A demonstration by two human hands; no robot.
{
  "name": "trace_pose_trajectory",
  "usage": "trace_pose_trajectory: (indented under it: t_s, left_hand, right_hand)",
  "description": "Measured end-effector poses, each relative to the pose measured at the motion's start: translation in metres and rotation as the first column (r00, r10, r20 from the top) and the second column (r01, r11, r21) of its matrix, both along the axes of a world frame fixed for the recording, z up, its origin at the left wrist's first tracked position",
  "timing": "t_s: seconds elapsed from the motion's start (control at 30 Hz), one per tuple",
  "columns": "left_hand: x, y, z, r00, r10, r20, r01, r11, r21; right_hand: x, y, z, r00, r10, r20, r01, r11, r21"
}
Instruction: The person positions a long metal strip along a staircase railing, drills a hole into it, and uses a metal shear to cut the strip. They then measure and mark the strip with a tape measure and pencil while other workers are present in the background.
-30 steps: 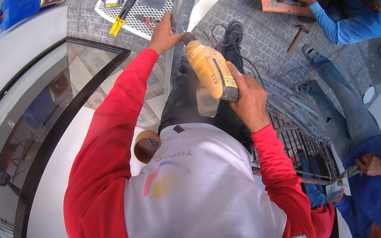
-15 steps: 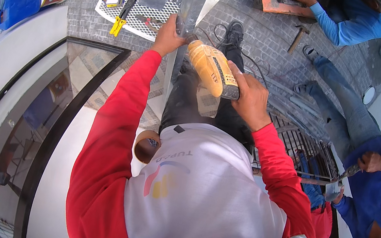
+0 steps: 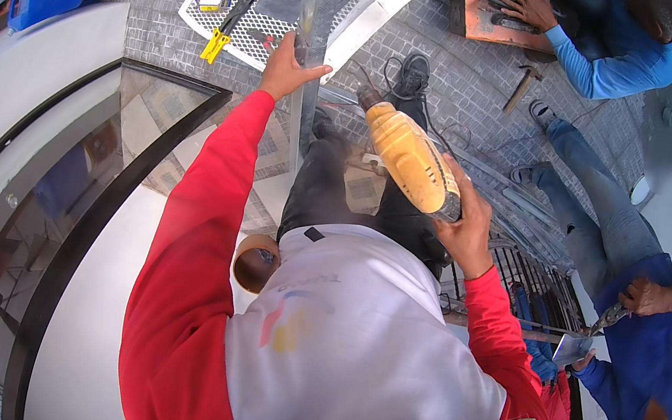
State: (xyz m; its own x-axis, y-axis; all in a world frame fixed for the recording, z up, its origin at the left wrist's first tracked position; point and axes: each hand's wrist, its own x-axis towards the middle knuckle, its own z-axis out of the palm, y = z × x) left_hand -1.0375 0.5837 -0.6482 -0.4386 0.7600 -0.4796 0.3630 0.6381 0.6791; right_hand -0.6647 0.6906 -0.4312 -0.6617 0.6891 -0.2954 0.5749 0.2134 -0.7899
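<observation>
A long shiny metal profile (image 3: 318, 14) stands in front of me, running from the top of the view down past my knee. My left hand (image 3: 287, 72) grips its edge, thumb across the near face and fingers partly hidden behind. In my right hand (image 3: 469, 222) is a dusty yellow power drill (image 3: 410, 158), held by its rear end. The drill's dark chuck (image 3: 367, 96) points up and left, a short gap away from the profile. A roll of brown tape (image 3: 256, 263) hangs at my left waist.
Beyond the profile is a white mesh panel (image 3: 247, 20) with a black-and-yellow clamp (image 3: 226, 27). A hammer (image 3: 522, 90) lies on the paving. One co-worker's hand (image 3: 528, 10) rests at an orange box (image 3: 484, 21); another co-worker (image 3: 658, 314) holds pliers and sheet metal. A cable (image 3: 434, 120) trails near my foot.
The drill has moved back from the profile, to the right and slightly down, with my right hand. My left hand stays on the profile, which has shifted slightly left.
</observation>
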Motion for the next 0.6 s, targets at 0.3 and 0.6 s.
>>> trace_pose_trajectory:
  t_s: [0.3, 0.6]
  left_hand:
    - [-0.028, -0.044, 0.017, 0.974, 0.195, 0.117, -0.205, 0.976, 0.079]
    - [-0.062, -0.148, 0.108, 0.909, 0.411, 0.070, -0.416, 0.898, 0.142]
  right_hand:
    - [-0.028, 0.069, -0.060, 0.786, -0.606, -0.124, 0.034, 0.243, -0.969]
    - [-0.196, 0.086, -0.153, 0.668, -0.730, -0.142, -0.288, -0.078, -0.954]
